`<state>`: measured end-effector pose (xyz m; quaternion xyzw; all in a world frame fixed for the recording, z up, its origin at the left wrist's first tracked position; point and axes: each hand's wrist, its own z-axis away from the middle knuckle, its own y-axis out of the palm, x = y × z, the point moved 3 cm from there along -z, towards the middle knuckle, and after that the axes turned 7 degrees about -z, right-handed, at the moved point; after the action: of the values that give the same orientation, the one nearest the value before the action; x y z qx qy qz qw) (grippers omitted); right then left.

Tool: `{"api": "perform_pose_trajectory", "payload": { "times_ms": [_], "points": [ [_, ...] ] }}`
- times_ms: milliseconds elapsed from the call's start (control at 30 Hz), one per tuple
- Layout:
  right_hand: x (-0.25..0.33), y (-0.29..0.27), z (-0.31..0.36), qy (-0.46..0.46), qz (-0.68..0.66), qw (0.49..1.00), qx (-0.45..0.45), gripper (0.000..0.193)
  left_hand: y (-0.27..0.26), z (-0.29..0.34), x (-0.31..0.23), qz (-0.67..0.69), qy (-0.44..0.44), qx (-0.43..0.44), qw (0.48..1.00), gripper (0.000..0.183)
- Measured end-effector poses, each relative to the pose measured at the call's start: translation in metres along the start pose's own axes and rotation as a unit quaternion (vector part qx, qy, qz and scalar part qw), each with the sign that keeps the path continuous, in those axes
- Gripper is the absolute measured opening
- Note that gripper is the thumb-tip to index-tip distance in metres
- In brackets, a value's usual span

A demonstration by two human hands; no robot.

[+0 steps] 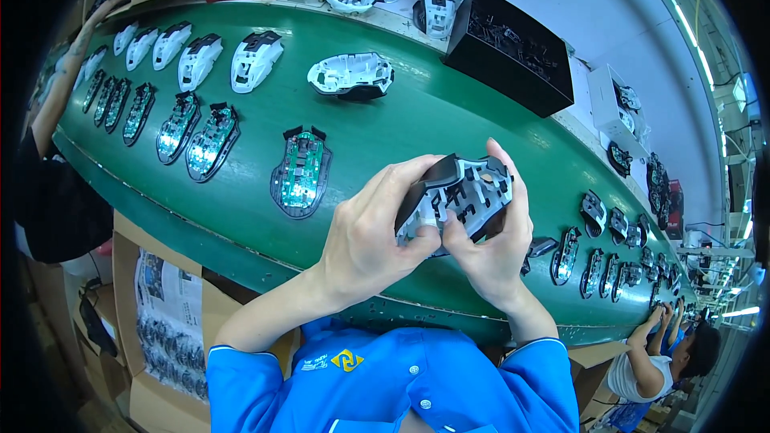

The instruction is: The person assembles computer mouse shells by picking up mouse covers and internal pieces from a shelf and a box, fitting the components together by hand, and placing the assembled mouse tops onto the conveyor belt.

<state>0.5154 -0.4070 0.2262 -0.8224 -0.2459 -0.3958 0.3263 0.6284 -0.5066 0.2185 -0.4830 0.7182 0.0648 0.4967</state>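
Between them, my left hand (377, 212) and my right hand (501, 248) grip a computer mouse top shell (461, 200), black outside, with its pale ribbed inside turned up toward me. Both thumbs press inside its near end while the fingers wrap round its sides. On the green bench left of my hands lies a mouse base with a green circuit board (303, 168). Farther back, a white mouse shell (351, 76) rests with its hollow side up.
White mouse shells (257, 62) and circuit-board bases (212, 143) line the bench at left; more bases (565, 256) line the right. A black parts box (513, 52) stands on the back ledge. Co-workers' arms (64, 84) show at far left and right. An open carton (164, 329) stands below.
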Motion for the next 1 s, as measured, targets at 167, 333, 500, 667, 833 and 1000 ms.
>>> {"api": "perform_pose_trajectory", "payload": {
  "times_ms": [167, 333, 500, 667, 833, 1000],
  "points": [
    [-0.01, 0.006, 0.001, -0.015, 0.004, 1.0, -0.024, 0.061, 0.001, -0.004, 0.006, 0.007, 0.0, 0.026, 1.0, 0.052],
    [-0.015, 0.014, -0.01, 0.068, -0.037, 0.997, -0.002, 0.058, -0.003, -0.011, 0.021, 0.009, -0.056, 0.055, 0.997, 0.051],
    [-0.046, -0.069, -0.063, 0.183, -0.042, 0.976, 0.108, 0.048, -0.045, -0.041, 0.026, 0.186, -0.225, 0.228, 0.929, 0.07],
    [-0.153, -0.168, -0.066, -0.047, 0.632, 0.77, -0.07, 0.046, -0.087, -0.074, 0.096, -0.194, -0.153, 0.029, 0.968, 0.062],
    [-0.147, -0.146, -0.043, 0.102, 0.464, 0.876, 0.085, 0.073, -0.067, -0.102, 0.137, -0.385, 0.009, 0.178, 0.906, 0.078],
    [-0.087, -0.178, 0.04, 0.099, 0.401, 0.905, 0.098, 0.063, -0.07, -0.124, 0.136, -0.346, -0.053, 0.258, 0.9, 0.085]
  ]
}}
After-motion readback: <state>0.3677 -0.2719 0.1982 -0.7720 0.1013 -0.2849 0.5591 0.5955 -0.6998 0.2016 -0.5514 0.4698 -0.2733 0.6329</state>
